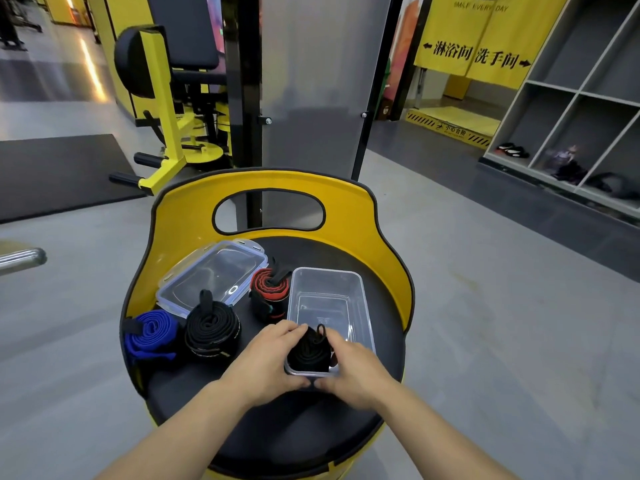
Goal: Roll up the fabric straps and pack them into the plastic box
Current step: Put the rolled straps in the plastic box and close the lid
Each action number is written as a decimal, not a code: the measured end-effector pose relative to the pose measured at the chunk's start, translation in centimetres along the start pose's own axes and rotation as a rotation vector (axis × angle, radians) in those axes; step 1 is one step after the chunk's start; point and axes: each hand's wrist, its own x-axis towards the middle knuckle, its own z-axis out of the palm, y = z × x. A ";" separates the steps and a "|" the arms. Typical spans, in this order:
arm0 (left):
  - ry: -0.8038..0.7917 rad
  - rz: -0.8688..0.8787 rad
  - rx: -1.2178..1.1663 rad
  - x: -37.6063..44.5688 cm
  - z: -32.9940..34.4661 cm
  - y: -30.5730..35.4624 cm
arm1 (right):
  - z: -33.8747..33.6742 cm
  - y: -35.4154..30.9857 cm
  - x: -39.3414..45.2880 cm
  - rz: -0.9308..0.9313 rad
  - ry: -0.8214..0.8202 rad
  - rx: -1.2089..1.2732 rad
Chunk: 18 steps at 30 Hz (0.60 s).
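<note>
Your two hands meet at the lower centre of the frame, over the near end of the clear rectangular plastic box [329,299]. Between them sits a rolled black fabric strap [309,353], standing on its edge inside the box's near end, with a small loop of it sticking up at the top. Your left hand [266,362] curls its fingers round the roll's left side, and your right hand [353,368] curls round its right side, so both hands are gripping the same roll. The thumbs nearly touch below the box's near rim.

The box rests on the round black padded seat [277,427] of a yellow barrel-shaped stool, whose raised yellow back [277,181] has an oval handle cut-out (you can see the floor through it).

Left of your hands, three more rolls wait on the seat. A second black rolled strap [212,329] lies just beside your left hand. A blue rolled strap [150,336] sits at the seat's left edge, its tail partly loose. A red-and-black rolled strap [269,292] stands touching the box's left wall. Behind these, the clear plastic lid with blue-grey clips [213,275] leans tilted against the yellow back.
</note>
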 end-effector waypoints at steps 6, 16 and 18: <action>0.007 -0.016 -0.022 -0.2 0.5 -0.3 | 0.6 -0.2 -0.2 -0.017 -0.010 -0.067; 0.030 0.072 0.190 -1.0 -0.7 1.2 | 1.5 0.6 -1.9 -0.148 0.133 -0.121; 0.057 0.133 0.230 -1.6 -1.0 1.0 | 1.7 1.2 -2.3 -0.178 0.154 -0.139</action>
